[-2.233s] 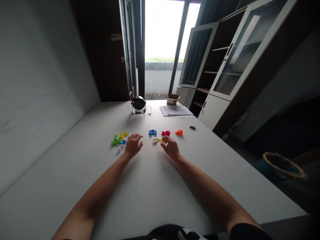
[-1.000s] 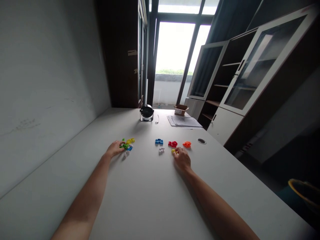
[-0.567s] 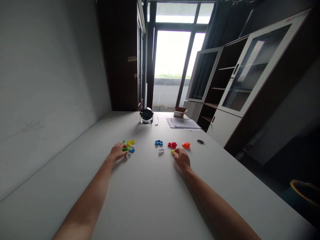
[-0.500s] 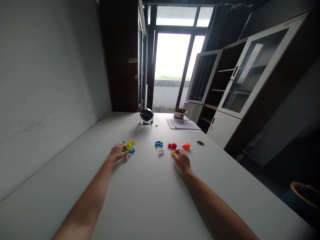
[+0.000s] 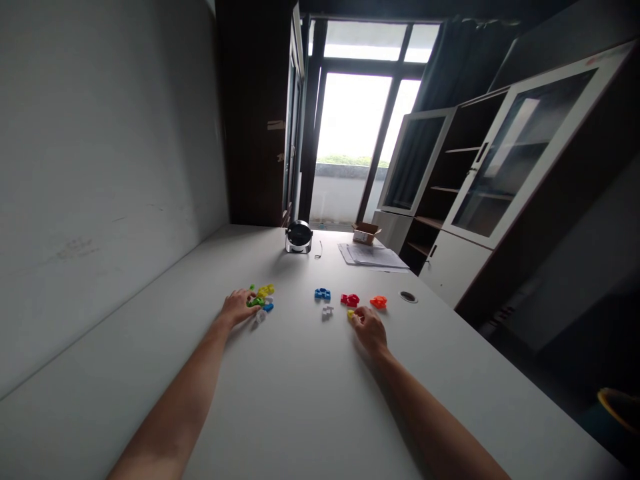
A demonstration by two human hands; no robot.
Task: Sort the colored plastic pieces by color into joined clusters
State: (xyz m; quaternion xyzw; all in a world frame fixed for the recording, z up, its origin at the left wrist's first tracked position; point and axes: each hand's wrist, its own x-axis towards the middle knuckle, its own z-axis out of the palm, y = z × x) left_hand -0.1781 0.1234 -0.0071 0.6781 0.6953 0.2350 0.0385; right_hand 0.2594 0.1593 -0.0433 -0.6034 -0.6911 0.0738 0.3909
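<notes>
On the left of the white table, my left hand (image 5: 237, 307) has its fingers closed on a small green plastic piece (image 5: 257, 302). Close around it lie a yellow piece (image 5: 267, 290), a blue piece (image 5: 269, 307) and a clear whitish piece (image 5: 261, 317). Further right, my right hand (image 5: 371, 330) pinches a small yellow plastic piece (image 5: 351, 314) at the tabletop. Just beyond that hand are a red piece (image 5: 350, 300) and an orange piece (image 5: 379, 302). A blue piece (image 5: 323, 293) and a white piece (image 5: 327, 311) lie between my hands.
A round black device on a metal stand (image 5: 299, 237) is at the back of the table (image 5: 295, 400). Papers (image 5: 377, 256) and an open cardboard box (image 5: 367, 233) are at the back right. A round cable hole (image 5: 408, 297) sits near the right edge. A wall runs along the left.
The whole view has shifted, so everything appears slightly further right and lower. Both hands stay at the same pieces, with little visible movement.
</notes>
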